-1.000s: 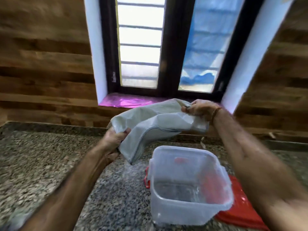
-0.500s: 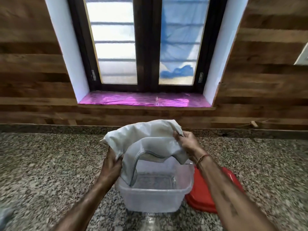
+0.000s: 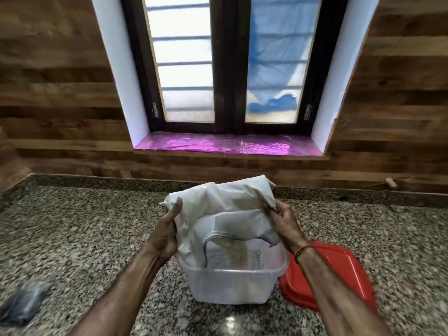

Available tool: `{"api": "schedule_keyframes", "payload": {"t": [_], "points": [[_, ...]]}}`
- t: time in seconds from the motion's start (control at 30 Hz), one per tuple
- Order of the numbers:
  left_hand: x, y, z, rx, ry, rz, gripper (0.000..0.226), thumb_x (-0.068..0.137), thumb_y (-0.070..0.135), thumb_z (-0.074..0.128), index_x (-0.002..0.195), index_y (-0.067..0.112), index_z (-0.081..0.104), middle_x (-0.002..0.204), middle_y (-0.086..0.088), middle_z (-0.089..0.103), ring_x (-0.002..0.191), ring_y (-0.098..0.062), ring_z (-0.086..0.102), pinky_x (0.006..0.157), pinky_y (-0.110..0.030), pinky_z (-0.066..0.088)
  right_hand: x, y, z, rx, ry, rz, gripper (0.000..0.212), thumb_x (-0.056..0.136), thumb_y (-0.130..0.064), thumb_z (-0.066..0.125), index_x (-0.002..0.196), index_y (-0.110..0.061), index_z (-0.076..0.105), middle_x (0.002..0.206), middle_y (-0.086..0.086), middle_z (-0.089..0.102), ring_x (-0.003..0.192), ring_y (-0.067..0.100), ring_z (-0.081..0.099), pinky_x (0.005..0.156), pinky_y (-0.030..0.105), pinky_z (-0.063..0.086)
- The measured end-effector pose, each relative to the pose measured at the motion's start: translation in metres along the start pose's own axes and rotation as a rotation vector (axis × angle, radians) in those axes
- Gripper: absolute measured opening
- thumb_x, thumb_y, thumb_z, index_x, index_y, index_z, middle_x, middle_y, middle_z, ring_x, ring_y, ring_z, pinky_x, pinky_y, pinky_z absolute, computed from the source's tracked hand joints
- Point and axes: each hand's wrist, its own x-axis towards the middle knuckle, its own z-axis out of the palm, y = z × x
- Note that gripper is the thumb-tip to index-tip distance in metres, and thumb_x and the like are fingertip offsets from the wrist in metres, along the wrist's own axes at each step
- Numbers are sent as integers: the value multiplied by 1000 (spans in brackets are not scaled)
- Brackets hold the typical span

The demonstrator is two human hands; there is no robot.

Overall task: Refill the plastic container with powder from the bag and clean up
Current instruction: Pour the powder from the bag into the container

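The pour looks barely begun: thin tan powder (image 3: 238, 254) falls from the crumpled white plastic bag (image 3: 218, 204) into the nearly empty clear plastic container (image 3: 232, 284) at the near middle of the granite counter (image 3: 84, 234) (its flat red lid (image 3: 339, 270) lies beside it on the right; closing and tidying remain). The left hand (image 3: 164, 236) has its grip wrapped round the bag's left side, and the right hand (image 3: 283, 221) pinches its right corner, both above the rim.

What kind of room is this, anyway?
Probably a home kitchen. A speckled granite countertop runs below a dark-framed window in a wood-panelled wall, and the left hand and right hand hold a white plastic bag tipped into a clear plastic container beside a red plastic lid.
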Motion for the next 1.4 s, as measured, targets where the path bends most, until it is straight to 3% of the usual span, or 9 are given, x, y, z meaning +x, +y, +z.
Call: {"api": "schedule_keyframes", "payload": {"t": [0.17,0.43,0.6,0.73,0.93,1.0,1.13,1.27,1.4], "points": [[17,3,8,-53,107,-16,78,91,71,49,119,1,69,121,-22,71,101,-37,73,85,-55,61,-4,1,-1,-118,27,-67,11,100,-11,65,100,-13,76,83,-10,74,76,0,60,63,22,47],[33,-1,-8,-8,183,-4,76,81,38,84,139,-2,55,133,-28,63,115,-45,65,87,-64,56,-13,-12,3,-81,-59,-32,42,97,0,61,120,-34,69,102,-15,79,103,12,70,77,19,56],[37,-8,-14,-74,105,44,41,79,14,82,115,3,67,100,-9,75,90,-18,73,71,-38,64,3,-13,-9,81,-241,136,92,87,-46,77,158,-49,19,146,-8,60,129,11,62,101,39,56],[35,-13,-12,-25,56,97,14,87,-1,73,96,9,70,76,-1,69,61,-4,67,56,-23,59,25,-13,-11,233,-147,332,104,74,-84,64,158,-34,28,155,7,51,130,24,62,101,50,56],[27,-18,-15,167,25,114,16,90,1,67,88,12,78,86,-6,77,81,-16,73,64,-25,61,42,-36,3,321,-80,527,65,78,-72,72,102,-12,76,98,11,77,88,27,74,86,46,63],[23,-17,-14,228,12,156,10,82,12,78,88,20,79,89,-5,76,86,-17,71,66,-26,60,47,-36,10,295,-27,540,52,72,-58,85,100,-14,78,100,11,76,90,28,73,95,50,59],[18,-14,-11,263,6,163,58,69,49,89,112,13,75,114,-16,74,105,-30,70,86,-48,60,49,-32,12,283,-27,499,60,69,-31,88,120,-4,73,114,19,72,97,32,70,96,52,58],[19,-11,-6,108,34,167,37,96,37,64,110,4,73,113,-21,72,101,-35,70,92,-54,57,50,-28,-3,339,6,388,27,86,-9,74,107,-24,67,97,-2,69,77,14,65,66,30,55],[13,-12,0,136,34,219,17,101,23,59,100,11,70,98,-9,74,90,-24,72,70,-39,62,53,-30,-4,253,-8,409,23,90,-23,76,108,-25,61,87,-9,65,60,5,57,44,20,46]]}}
